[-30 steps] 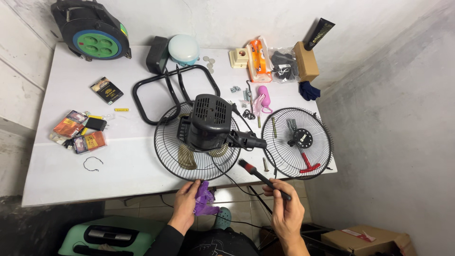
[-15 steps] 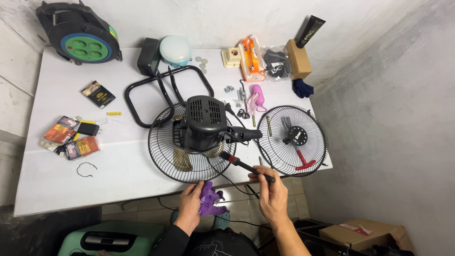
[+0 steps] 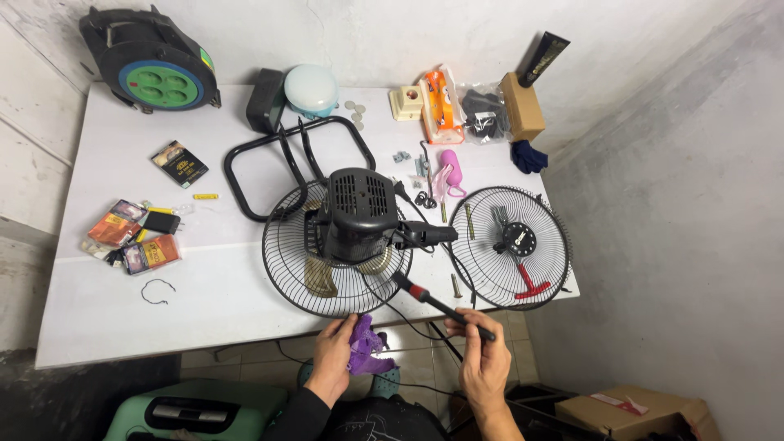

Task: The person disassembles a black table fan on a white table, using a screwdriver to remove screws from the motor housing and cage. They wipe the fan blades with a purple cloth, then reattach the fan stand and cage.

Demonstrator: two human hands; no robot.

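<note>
My left hand (image 3: pixel 333 356) holds a crumpled purple cloth (image 3: pixel 364 349) just below the table's front edge. My right hand (image 3: pixel 482 359) grips the handle of a long black tool with a red band (image 3: pixel 431 300); its tip points up-left at the fan. The black fan motor (image 3: pixel 359 214) lies on its rear wire grille (image 3: pixel 287 269) in the middle of the white table (image 3: pixel 204 294). The loose front grille (image 3: pixel 511 245) rests to the right with a red T-shaped tool (image 3: pixel 532 286) on it.
A black tubular stand (image 3: pixel 245 171) lies behind the fan. A green cable reel (image 3: pixel 155 72), a pale dome lamp (image 3: pixel 310 88), boxes, packets, a pink item (image 3: pixel 447 170) and small screws dot the table. Grey walls close in right. A green case (image 3: pixel 196 412) and a cardboard box (image 3: pixel 629 412) sit on the floor.
The view has drifted so the table sits lower and further right in frame. Both hands stay near the front edge; the right hand with the tool has shifted slightly left toward the fan.
</note>
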